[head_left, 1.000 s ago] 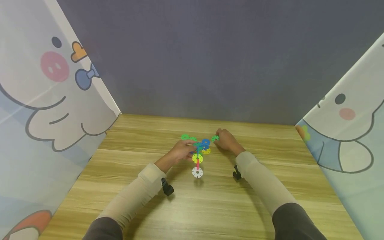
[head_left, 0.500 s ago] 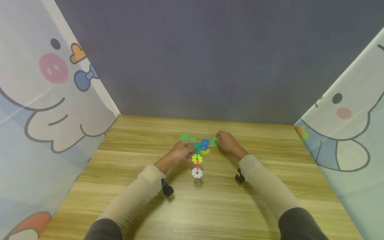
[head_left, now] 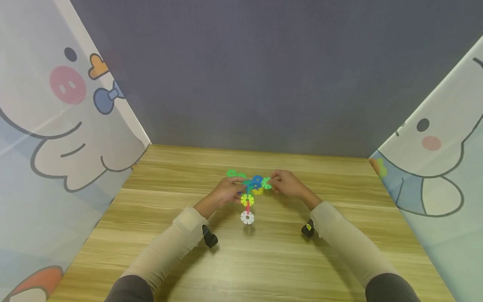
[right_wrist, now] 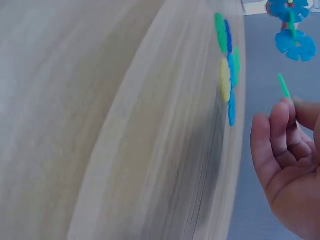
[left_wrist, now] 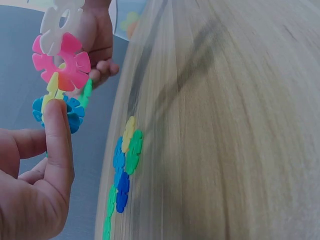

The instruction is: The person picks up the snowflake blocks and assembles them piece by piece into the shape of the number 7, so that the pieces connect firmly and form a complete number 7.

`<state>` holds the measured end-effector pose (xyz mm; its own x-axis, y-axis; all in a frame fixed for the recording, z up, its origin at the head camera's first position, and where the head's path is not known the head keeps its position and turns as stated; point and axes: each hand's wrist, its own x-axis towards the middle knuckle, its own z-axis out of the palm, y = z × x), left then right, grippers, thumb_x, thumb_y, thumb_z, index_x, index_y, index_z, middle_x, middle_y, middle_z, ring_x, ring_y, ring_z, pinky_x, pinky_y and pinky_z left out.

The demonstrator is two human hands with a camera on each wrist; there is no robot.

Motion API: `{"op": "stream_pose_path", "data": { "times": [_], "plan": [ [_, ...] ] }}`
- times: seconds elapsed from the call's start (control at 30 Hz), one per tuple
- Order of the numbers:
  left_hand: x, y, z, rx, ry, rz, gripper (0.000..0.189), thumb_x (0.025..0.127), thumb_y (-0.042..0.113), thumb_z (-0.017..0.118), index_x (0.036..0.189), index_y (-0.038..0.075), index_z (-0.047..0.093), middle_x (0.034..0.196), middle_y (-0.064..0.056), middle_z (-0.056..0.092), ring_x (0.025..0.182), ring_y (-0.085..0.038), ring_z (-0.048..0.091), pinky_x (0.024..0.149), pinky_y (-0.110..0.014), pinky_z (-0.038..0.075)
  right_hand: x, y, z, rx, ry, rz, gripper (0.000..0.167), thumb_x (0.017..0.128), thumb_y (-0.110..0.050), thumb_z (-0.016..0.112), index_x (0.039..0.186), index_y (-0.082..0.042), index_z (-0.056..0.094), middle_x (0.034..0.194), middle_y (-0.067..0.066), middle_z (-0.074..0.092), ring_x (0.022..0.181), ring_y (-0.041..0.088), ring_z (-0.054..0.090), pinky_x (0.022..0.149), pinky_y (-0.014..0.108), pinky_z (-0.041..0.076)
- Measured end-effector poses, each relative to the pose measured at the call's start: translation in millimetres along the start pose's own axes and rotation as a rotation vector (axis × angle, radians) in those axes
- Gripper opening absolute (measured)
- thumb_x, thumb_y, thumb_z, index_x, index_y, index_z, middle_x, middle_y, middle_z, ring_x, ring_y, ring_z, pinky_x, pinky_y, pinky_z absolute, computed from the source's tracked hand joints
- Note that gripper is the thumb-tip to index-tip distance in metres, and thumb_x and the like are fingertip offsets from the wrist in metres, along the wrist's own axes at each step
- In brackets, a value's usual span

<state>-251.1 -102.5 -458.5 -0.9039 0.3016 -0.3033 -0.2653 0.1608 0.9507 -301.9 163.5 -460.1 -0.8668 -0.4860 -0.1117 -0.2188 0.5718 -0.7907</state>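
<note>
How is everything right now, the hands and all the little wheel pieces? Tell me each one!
Left hand: holding the joined discs up off the table.
Right hand: pinching a green disc.
Green disc: held, not joined on.
White disc: joined to the pink disc.
Pink disc: joined on, between white and yellow.
Loose discs: lying flat on the table.

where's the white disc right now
In the head view, the white disc is below the picture's centre, lower and farther right than the left hand, joined to the pink disc.
</note>
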Motion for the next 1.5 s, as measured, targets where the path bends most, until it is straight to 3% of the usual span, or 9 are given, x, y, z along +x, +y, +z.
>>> {"op": "stream_pose_path", "data": {
  "times": [0.17, 0.73, 0.83, 1.0, 1.33, 1.5],
  "plan": [
    [-0.3, 0.7, 0.9, -0.014, 0.016, -0.004, 0.044, 0.102, 0.012, 0.059, 0.145, 0.005, 0.054, 0.098, -0.007, 0.064, 0.068, -0.012, 0.058, 0.077, -0.035, 0.064, -4.4, -1.7, 2.2, 0.127, -0.031, 0.014, 0.023, 0.105, -0.018, 0.056, 0.118, 0.001, 0.060, 0.089, 0.018, 0.070, 0.074, 0.019, 0.065, 0.068, 0.029, 0.058],
    [-0.9, 2.6, 4.3, 0.028, 0.007, 0.001, 0.043, 0.102, 0.014, 0.061, 0.144, 0.006, 0.056, 0.106, -0.012, 0.069, 0.068, -0.011, 0.064, 0.090, -0.050, 0.061, -11.0, -5.7, 5.9, 0.264, -0.060, 0.067, 0.031, 0.106, -0.016, 0.054, 0.125, 0.009, 0.056, 0.088, 0.012, 0.065, 0.073, 0.016, 0.065, 0.076, 0.036, 0.062],
    [-1.6, 3.5, 4.4, 0.035, -0.005, 0.010, 0.043, 0.102, 0.013, 0.061, 0.144, 0.006, 0.056, 0.104, -0.011, 0.069, 0.066, -0.010, 0.063, 0.086, -0.047, 0.063, -10.6, -6.2, 6.7, 0.272, -0.072, 0.059, 0.032, 0.106, -0.014, 0.051, 0.127, 0.011, 0.055, 0.087, 0.008, 0.065, 0.073, 0.015, 0.066, 0.076, 0.038, 0.063],
    [-1.3, 4.5, 4.6, 0.055, -0.005, 0.011, 0.040, 0.103, 0.012, 0.059, 0.143, 0.007, 0.057, 0.096, -0.007, 0.066, 0.063, -0.010, 0.059, 0.078, -0.040, 0.065, -10.8, -7.2, 6.8, 0.293, -0.095, 0.067, 0.034, 0.106, -0.013, 0.049, 0.130, 0.011, 0.054, 0.092, 0.014, 0.068, 0.074, 0.015, 0.067, 0.078, 0.044, 0.063],
    [0.5, 2.9, 7.9, 0.026, 0.037, -0.017, 0.039, 0.102, 0.010, 0.061, 0.140, 0.013, 0.062, 0.094, -0.006, 0.066, 0.063, -0.010, 0.058, 0.073, -0.035, 0.064, -12.1, -13.3, 14.1, 0.352, -0.071, 0.108, 0.032, 0.105, -0.008, 0.052, 0.130, 0.011, 0.054, 0.100, 0.025, 0.067, 0.071, 0.011, 0.066, 0.074, 0.033, 0.063],
    [1.9, 2.1, 9.4, 0.030, 0.047, -0.014, 0.040, 0.102, 0.010, 0.061, 0.141, 0.014, 0.062, 0.097, -0.009, 0.068, 0.062, -0.011, 0.059, 0.071, -0.035, 0.064, -10.5, -14.1, 14.8, 0.315, -0.054, 0.103, 0.028, 0.104, -0.007, 0.053, 0.126, 0.009, 0.057, 0.092, 0.018, 0.067, 0.069, 0.013, 0.066, 0.073, 0.035, 0.064]
  ]
}}
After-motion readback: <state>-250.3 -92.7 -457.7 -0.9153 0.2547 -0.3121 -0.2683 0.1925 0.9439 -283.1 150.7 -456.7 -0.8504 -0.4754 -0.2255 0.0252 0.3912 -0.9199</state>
